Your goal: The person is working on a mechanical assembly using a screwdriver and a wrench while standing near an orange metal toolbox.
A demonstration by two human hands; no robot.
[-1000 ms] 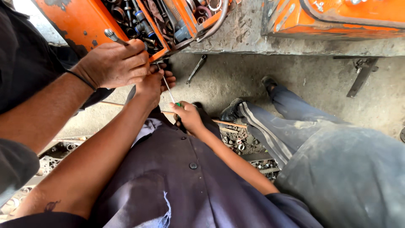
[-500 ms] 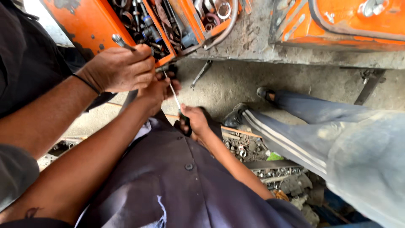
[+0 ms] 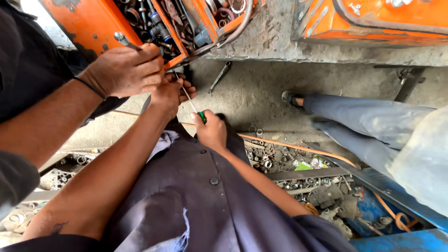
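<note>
My right hand (image 3: 212, 131) is closed around the green handle of a thin screwdriver (image 3: 190, 101). Its metal shaft slants up and left to the lower edge of an open orange metal box (image 3: 88, 25). My left hand (image 3: 167, 95) rests at that edge with its fingers curled around the shaft near the tip; the tip itself is hidden. Directly above my left hand, a co-worker's hand (image 3: 123, 70) with a dark wristband grips a metal rod-like tool (image 3: 122, 40) against the box.
The orange box is packed with sockets and fittings. A wrench (image 3: 219, 77) lies on the concrete floor. Another person's grey-trousered legs (image 3: 368, 121) stretch in from the right. Trays of springs, nuts and scrap parts (image 3: 303, 182) and an orange hose (image 3: 289, 147) lie beside my body.
All three hands stay together at the box edge. The grey-trousered legs on the right have shifted, and the view has tipped slightly, showing more of the parts trays.
</note>
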